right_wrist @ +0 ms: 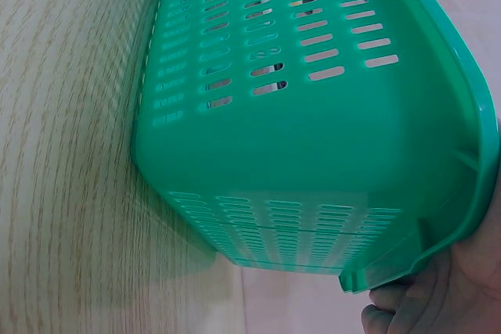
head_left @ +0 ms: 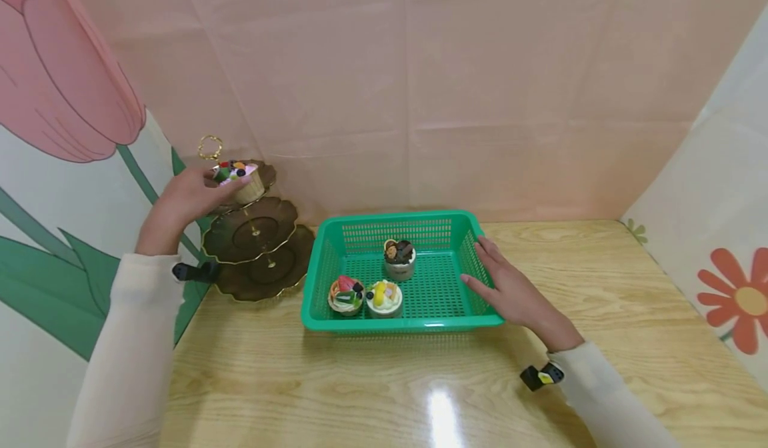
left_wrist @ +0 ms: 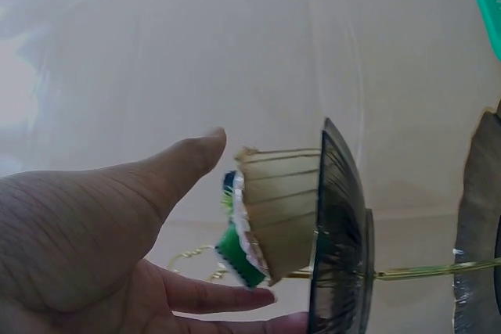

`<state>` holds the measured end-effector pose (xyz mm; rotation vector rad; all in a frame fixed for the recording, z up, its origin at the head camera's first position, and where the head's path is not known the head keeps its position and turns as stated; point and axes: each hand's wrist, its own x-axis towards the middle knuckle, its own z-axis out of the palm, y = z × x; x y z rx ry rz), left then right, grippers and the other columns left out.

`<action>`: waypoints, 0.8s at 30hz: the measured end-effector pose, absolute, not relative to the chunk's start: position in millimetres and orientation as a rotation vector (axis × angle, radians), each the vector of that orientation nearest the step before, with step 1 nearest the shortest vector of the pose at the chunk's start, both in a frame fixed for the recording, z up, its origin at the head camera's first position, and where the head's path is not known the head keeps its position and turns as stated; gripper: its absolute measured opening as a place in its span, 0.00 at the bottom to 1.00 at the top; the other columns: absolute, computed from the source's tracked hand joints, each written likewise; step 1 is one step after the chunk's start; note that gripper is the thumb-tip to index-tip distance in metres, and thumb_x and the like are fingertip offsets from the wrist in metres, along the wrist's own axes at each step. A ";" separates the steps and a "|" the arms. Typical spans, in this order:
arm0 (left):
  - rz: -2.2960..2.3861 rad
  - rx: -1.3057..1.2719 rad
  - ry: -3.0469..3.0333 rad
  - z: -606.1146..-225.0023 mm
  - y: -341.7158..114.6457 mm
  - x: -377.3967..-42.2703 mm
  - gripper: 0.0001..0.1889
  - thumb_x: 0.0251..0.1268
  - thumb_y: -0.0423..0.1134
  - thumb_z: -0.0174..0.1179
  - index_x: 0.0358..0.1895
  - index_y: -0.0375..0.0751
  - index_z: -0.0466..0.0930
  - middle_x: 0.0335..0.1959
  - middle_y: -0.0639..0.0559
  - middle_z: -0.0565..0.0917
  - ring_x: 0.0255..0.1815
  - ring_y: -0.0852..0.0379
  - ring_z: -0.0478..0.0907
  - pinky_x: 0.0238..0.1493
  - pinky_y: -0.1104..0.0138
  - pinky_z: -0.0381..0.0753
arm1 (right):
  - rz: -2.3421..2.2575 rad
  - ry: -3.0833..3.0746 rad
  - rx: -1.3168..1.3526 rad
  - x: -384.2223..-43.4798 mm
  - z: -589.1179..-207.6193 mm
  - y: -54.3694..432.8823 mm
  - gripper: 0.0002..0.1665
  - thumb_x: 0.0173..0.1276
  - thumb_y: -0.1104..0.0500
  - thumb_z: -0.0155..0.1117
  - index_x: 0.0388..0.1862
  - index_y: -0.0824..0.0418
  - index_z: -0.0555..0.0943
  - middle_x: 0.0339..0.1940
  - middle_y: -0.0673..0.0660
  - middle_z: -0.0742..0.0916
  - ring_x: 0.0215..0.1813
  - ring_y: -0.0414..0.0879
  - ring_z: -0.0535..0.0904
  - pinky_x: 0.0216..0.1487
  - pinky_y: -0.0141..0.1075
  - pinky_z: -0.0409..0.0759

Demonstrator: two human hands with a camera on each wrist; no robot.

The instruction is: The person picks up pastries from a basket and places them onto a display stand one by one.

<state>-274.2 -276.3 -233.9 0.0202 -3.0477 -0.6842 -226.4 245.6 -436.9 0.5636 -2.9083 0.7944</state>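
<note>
In the head view, my left hand [head_left: 195,195] is at the top tier of a brown, gold-edged three-tier stand [head_left: 258,235], around a cupcake [head_left: 251,188] with colourful fruit topping. The left wrist view shows that cupcake [left_wrist: 278,213] standing on the top plate [left_wrist: 337,240], with the thumb apart from it and fingers extended beside it. My right hand [head_left: 510,288] rests on the right rim of a green plastic basket [head_left: 402,324], its thumb spread over the inside. In the right wrist view, the fingers [right_wrist: 423,295] lie by the basket's rim, partly cut off.
Several cupcakes are in view: inside the basket, a chocolate-topped cupcake [head_left: 400,259] stands behind a strawberry-topped cupcake [head_left: 346,295] and a yellow-fruit cupcake [head_left: 385,299]. The stand's gold ring handle [head_left: 211,147] rises above its top tier. A pink backdrop [head_left: 420,101] borders the wooden table [head_left: 336,388].
</note>
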 end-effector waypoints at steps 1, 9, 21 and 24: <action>-0.676 0.018 -3.044 -233.5 -276.1 -271.8 0.54 0.61 0.78 0.46 0.71 0.28 0.60 0.65 0.25 0.69 0.61 0.29 0.69 0.54 0.37 0.73 | 0.793 -2.907 0.564 -226.3 -436.7 245.4 0.51 0.76 0.35 0.49 0.80 0.68 0.48 0.83 0.62 0.48 0.83 0.60 0.41 0.74 0.63 0.56; -0.613 -0.010 -2.958 -234.2 -268.3 -248.8 0.51 0.64 0.74 0.48 0.73 0.31 0.60 0.60 0.28 0.74 0.58 0.32 0.72 0.52 0.37 0.74 | 0.795 -2.908 0.559 -225.8 -436.5 245.4 0.51 0.76 0.34 0.49 0.80 0.67 0.49 0.83 0.62 0.49 0.83 0.60 0.42 0.74 0.63 0.56; -0.607 -0.067 -2.792 -236.9 -241.5 -207.9 0.49 0.67 0.69 0.52 0.77 0.33 0.54 0.56 0.28 0.77 0.56 0.33 0.74 0.50 0.40 0.75 | 0.801 -2.909 0.560 -225.2 -436.9 246.0 0.51 0.76 0.34 0.49 0.80 0.67 0.48 0.83 0.62 0.49 0.83 0.59 0.41 0.74 0.63 0.56; -0.620 -0.101 -2.731 -242.7 -234.5 -197.6 0.47 0.68 0.66 0.54 0.76 0.32 0.56 0.53 0.29 0.78 0.55 0.34 0.75 0.50 0.41 0.75 | 0.801 -2.910 0.563 -225.1 -437.4 246.1 0.51 0.76 0.34 0.49 0.81 0.66 0.48 0.83 0.61 0.48 0.83 0.58 0.40 0.74 0.63 0.56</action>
